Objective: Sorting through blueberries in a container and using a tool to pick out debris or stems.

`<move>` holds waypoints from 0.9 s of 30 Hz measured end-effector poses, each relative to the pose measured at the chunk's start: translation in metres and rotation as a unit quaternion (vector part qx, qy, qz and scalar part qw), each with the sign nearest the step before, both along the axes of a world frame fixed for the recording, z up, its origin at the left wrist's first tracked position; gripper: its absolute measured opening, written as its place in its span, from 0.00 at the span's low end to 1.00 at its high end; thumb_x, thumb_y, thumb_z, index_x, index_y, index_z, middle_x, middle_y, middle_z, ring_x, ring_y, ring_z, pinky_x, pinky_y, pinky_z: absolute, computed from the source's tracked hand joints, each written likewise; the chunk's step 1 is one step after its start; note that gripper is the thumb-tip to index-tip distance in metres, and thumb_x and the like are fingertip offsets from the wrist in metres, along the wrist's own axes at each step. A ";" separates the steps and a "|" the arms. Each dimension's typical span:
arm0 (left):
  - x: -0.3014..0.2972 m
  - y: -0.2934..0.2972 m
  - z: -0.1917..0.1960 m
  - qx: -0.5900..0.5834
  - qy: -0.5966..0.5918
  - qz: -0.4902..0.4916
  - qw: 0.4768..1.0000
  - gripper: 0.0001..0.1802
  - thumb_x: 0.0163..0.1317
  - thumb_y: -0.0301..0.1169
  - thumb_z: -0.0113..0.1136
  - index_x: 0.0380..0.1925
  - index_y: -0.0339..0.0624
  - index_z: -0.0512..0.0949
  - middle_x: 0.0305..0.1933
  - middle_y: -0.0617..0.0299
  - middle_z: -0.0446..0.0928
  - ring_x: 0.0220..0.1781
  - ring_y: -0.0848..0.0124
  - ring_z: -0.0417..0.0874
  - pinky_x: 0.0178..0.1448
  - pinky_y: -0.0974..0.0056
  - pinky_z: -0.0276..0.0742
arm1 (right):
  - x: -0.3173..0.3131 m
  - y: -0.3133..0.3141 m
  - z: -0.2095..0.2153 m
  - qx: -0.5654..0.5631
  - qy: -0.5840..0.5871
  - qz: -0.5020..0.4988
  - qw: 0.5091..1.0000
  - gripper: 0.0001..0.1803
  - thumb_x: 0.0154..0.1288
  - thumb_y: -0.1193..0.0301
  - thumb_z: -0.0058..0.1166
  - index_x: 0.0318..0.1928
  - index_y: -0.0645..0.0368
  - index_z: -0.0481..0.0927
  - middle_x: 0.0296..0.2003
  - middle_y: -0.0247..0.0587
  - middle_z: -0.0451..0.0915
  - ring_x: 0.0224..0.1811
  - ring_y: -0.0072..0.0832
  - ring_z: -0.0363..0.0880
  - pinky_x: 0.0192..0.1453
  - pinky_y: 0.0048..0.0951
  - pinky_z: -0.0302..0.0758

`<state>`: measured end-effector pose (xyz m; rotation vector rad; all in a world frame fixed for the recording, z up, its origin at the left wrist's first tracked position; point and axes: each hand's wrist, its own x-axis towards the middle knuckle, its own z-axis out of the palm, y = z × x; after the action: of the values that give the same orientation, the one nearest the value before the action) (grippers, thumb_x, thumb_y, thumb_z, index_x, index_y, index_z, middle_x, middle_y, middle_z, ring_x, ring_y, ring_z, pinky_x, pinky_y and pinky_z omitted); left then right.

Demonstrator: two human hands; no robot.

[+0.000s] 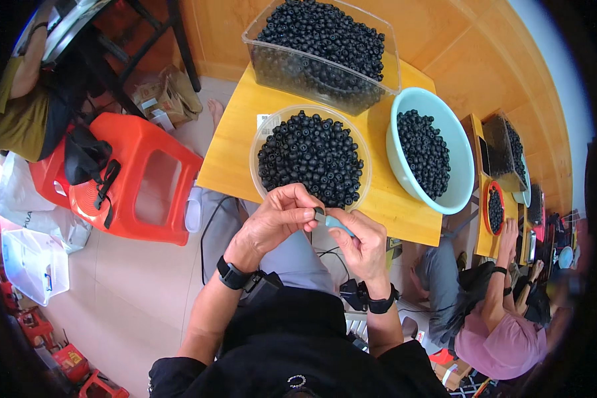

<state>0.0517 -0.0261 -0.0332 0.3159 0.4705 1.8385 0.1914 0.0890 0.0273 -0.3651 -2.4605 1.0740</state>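
My left hand [276,220] pinches a small black rubbery-looking piece [319,212] between thumb and finger, over the table's near edge. Closed around a small light-blue-handled tool [339,227] is my right hand [365,245]; the tool's tip meets the black piece, and its exact kind does not show. Just beyond both hands, a round clear tub [367,154] is full of small black pieces, several with a hole in the middle. A light-blue basin [462,162] to its right holds more of them. Behind stands a rectangular clear bin [393,56], heaped with the same pieces.
Everything stands on a yellow wooden table [229,156] against a wood-panelled wall. On the left is a red plastic stool [129,142] with a black strap bag on it. A co-worker in a pink top [501,341] works at another table on the right; another person sits at upper left.
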 end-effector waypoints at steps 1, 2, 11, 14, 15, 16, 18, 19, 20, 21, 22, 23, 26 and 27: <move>0.000 -0.001 0.002 0.006 -0.011 -0.010 1.000 0.06 0.55 0.21 0.63 0.32 0.38 0.76 0.37 0.55 0.79 0.32 0.75 0.80 0.39 0.72 0.79 | 0.000 0.003 -0.004 0.016 -0.001 -0.020 1.000 0.12 0.56 0.74 0.58 0.42 0.62 0.81 0.22 0.43 0.76 0.19 0.31 0.74 0.23 0.29 0.68; 0.000 -0.004 0.007 0.006 -0.012 -0.011 1.000 0.06 0.55 0.21 0.63 0.32 0.38 0.76 0.37 0.55 0.79 0.32 0.75 0.80 0.39 0.72 0.79 | -0.001 0.006 -0.009 0.033 -0.002 -0.039 0.999 0.12 0.56 0.74 0.58 0.42 0.63 0.81 0.24 0.44 0.78 0.21 0.32 0.76 0.24 0.28 0.70; 0.000 -0.007 0.005 -0.008 -0.012 -0.009 1.000 0.06 0.54 0.22 0.63 0.32 0.38 0.76 0.36 0.55 0.79 0.32 0.75 0.81 0.39 0.72 0.79 | 0.005 0.010 -0.003 -0.068 -0.004 -0.081 0.994 0.11 0.57 0.75 0.57 0.42 0.65 0.81 0.29 0.43 0.81 0.27 0.24 0.77 0.30 0.23 0.71; 0.004 -0.006 0.005 -0.024 -0.002 -0.003 1.000 0.06 0.55 0.21 0.63 0.32 0.37 0.76 0.35 0.57 0.80 0.32 0.75 0.81 0.39 0.72 0.79 | -0.001 -0.004 0.004 -0.173 0.030 -0.033 0.984 0.13 0.52 0.78 0.62 0.41 0.64 0.81 0.24 0.32 0.74 0.22 0.16 0.68 0.24 0.18 0.62; 0.004 -0.006 0.006 -0.023 -0.002 -0.006 1.000 0.06 0.55 0.21 0.63 0.32 0.37 0.76 0.35 0.57 0.80 0.32 0.75 0.81 0.39 0.72 0.79 | -0.003 -0.007 0.005 -0.172 0.030 -0.036 0.984 0.13 0.52 0.78 0.62 0.41 0.64 0.81 0.24 0.32 0.74 0.22 0.16 0.68 0.24 0.18 0.62; 0.005 -0.006 0.008 -0.039 0.026 -0.007 0.999 0.06 0.54 0.21 0.63 0.32 0.37 0.76 0.34 0.59 0.79 0.32 0.75 0.81 0.39 0.72 0.79 | -0.005 -0.008 0.006 -0.168 0.037 -0.022 0.985 0.13 0.51 0.78 0.63 0.40 0.64 0.81 0.24 0.31 0.74 0.22 0.16 0.68 0.24 0.17 0.62; 0.005 -0.006 0.009 -0.053 0.054 -0.012 0.997 0.06 0.54 0.21 0.63 0.32 0.38 0.76 0.33 0.60 0.79 0.32 0.75 0.81 0.38 0.71 0.79 | -0.008 -0.012 0.004 -0.191 0.039 -0.013 0.981 0.09 0.53 0.78 0.63 0.36 0.65 0.80 0.25 0.30 0.75 0.23 0.13 0.68 0.24 0.17 0.61; 0.005 -0.007 0.009 -0.049 0.067 -0.018 0.996 0.07 0.54 0.21 0.63 0.32 0.38 0.75 0.32 0.61 0.79 0.31 0.75 0.80 0.38 0.71 0.78 | -0.008 -0.014 0.001 -0.189 0.040 -0.017 0.981 0.09 0.53 0.78 0.63 0.36 0.65 0.80 0.25 0.30 0.75 0.23 0.13 0.68 0.24 0.17 0.61; 0.005 -0.008 0.009 -0.044 0.081 -0.025 0.995 0.07 0.54 0.21 0.63 0.32 0.38 0.75 0.32 0.62 0.78 0.31 0.75 0.80 0.38 0.71 0.78 | -0.009 -0.017 -0.002 -0.306 0.054 -0.007 0.951 0.07 0.54 0.78 0.62 0.35 0.65 0.79 0.25 0.30 0.75 0.23 0.13 0.68 0.25 0.16 0.61; 0.004 -0.010 0.009 -0.042 0.081 -0.029 0.995 0.07 0.54 0.21 0.63 0.32 0.38 0.75 0.32 0.62 0.78 0.31 0.75 0.80 0.38 0.71 0.78 | -0.008 -0.018 -0.005 -0.419 0.068 0.005 0.906 0.06 0.56 0.78 0.61 0.34 0.65 0.79 0.25 0.29 0.75 0.24 0.12 0.68 0.25 0.15 0.61; 0.004 -0.012 0.008 -0.040 0.069 -0.052 0.995 0.08 0.54 0.20 0.63 0.32 0.39 0.74 0.31 0.63 0.78 0.31 0.75 0.80 0.38 0.71 0.78 | -0.005 -0.014 -0.008 -0.404 0.033 -0.004 0.914 0.04 0.58 0.77 0.60 0.33 0.64 0.79 0.25 0.27 0.75 0.25 0.12 0.68 0.26 0.14 0.60; 0.004 -0.013 0.007 -0.037 0.057 -0.075 0.995 0.08 0.54 0.20 0.63 0.32 0.39 0.74 0.31 0.63 0.78 0.31 0.76 0.79 0.38 0.72 0.77 | -0.003 -0.014 -0.010 -0.402 0.035 -0.008 0.915 0.04 0.58 0.77 0.60 0.33 0.64 0.79 0.25 0.27 0.75 0.25 0.12 0.68 0.26 0.14 0.60; 0.006 -0.011 0.006 -0.037 0.047 -0.076 0.995 0.09 0.54 0.20 0.63 0.32 0.40 0.73 0.31 0.64 0.77 0.32 0.76 0.79 0.37 0.72 0.77 | -0.002 -0.015 -0.012 -0.455 0.025 -0.025 0.890 0.06 0.56 0.76 0.62 0.34 0.63 0.79 0.23 0.27 0.74 0.24 0.13 0.68 0.26 0.15 0.59; 0.007 -0.011 0.006 -0.040 0.039 -0.069 0.996 0.09 0.54 0.21 0.63 0.32 0.41 0.73 0.31 0.64 0.77 0.32 0.76 0.79 0.37 0.72 0.76 | -0.002 -0.015 -0.010 -0.371 0.033 -0.007 0.928 0.08 0.54 0.76 0.64 0.34 0.62 0.79 0.23 0.27 0.72 0.23 0.13 0.67 0.26 0.15 0.59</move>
<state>0.0592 -0.0372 -0.0267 0.3568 0.5618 1.6731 0.1898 0.0742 0.0171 -0.5501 -1.8944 1.9521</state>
